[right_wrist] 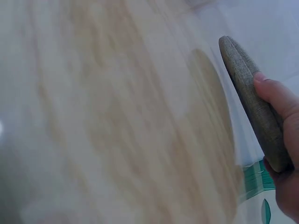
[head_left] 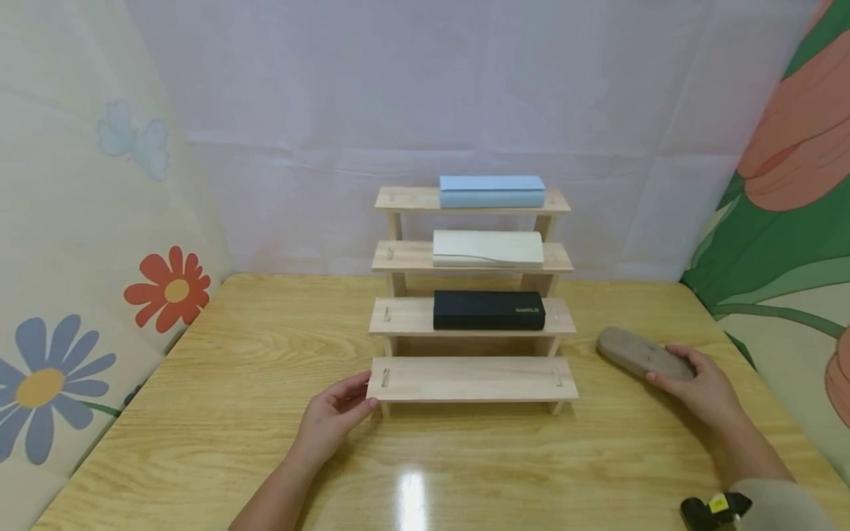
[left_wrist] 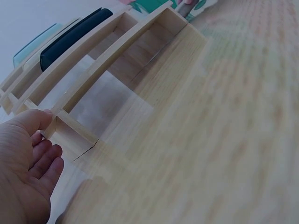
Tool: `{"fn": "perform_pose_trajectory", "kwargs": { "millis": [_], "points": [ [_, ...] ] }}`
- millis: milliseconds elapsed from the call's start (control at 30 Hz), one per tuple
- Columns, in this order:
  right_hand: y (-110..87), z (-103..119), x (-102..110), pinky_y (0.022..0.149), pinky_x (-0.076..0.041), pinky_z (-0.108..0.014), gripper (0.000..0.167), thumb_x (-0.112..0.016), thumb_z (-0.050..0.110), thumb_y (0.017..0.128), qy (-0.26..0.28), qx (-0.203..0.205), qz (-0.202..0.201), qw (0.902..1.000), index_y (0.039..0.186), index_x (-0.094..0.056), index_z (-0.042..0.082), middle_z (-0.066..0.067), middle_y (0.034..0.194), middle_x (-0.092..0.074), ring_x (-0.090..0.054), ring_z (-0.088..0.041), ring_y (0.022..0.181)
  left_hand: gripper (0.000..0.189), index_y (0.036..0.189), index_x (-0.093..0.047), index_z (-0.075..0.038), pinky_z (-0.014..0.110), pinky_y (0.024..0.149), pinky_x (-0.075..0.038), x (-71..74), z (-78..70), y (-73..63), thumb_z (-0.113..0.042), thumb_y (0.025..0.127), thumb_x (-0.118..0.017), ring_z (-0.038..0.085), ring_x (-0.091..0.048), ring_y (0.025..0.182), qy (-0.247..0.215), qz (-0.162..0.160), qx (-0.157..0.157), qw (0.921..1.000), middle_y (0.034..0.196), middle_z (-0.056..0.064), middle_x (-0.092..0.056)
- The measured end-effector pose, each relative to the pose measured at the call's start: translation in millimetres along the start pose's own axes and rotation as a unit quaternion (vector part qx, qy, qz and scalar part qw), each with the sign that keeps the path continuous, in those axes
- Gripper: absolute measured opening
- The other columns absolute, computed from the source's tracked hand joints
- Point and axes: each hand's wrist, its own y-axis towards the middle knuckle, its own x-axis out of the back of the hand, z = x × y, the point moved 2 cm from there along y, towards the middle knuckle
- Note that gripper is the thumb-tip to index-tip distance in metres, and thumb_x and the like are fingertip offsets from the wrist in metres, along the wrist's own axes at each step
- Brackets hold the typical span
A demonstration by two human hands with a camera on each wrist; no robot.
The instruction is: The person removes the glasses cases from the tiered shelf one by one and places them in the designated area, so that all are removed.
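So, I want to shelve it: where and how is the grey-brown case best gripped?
Probably grip the grey-brown case by its near end, from the right, across its narrow width: its long body slants, free end towards the stand.

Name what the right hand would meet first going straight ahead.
Likely the wooden shelf, at its right end near the black case; the grey-brown case in the right hand would touch first. Depth is unclear.

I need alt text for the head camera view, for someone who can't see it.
A person's right hand holds a gray-brown case beside a four-tier wooden stand, while the left hand holds the left end of its lowest shelf. A light blue case, a white case and a black case sit on the upper three shelves, top to bottom.
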Motion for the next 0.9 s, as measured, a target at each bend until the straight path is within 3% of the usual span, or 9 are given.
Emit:
{"fn": "perform_pose_trajectory", "kwargs": {
  "millis": [433,900],
  "points": [
    [8.8,-8,-2,0.104,-0.028,-0.07,0.085,-0.065,0.047,0.091,-0.021,-0.006,0.002,0.9998,0.148,-0.03,-0.006,-0.042,0.147,-0.026,-0.028,-0.06,0.131,0.045,0.13,-0.058,0.004,0.014,0.086,-0.053,0.1,-1.6,-0.3,-0.007,0.088,-0.072,0.0,-0.062,0.1,0.005,0.004,0.001,1.0,0.129,0.022,-0.062],
    [17.0,-7,-1,0.104,-0.029,-0.069,0.083,-0.067,0.043,0.091,-0.023,0.022,0.005,0.9995,0.147,-0.031,-0.007,-0.042,0.147,-0.028,-0.029,-0.059,0.131,0.044,0.128,-0.059,0.005,0.014,0.085,-0.053,0.1,-1.7,-0.8,-0.002,0.087,-0.071,-0.001,-0.062,0.098,0.005,-0.002,-0.001,1.0,0.126,0.023,-0.063]
  ]
}}
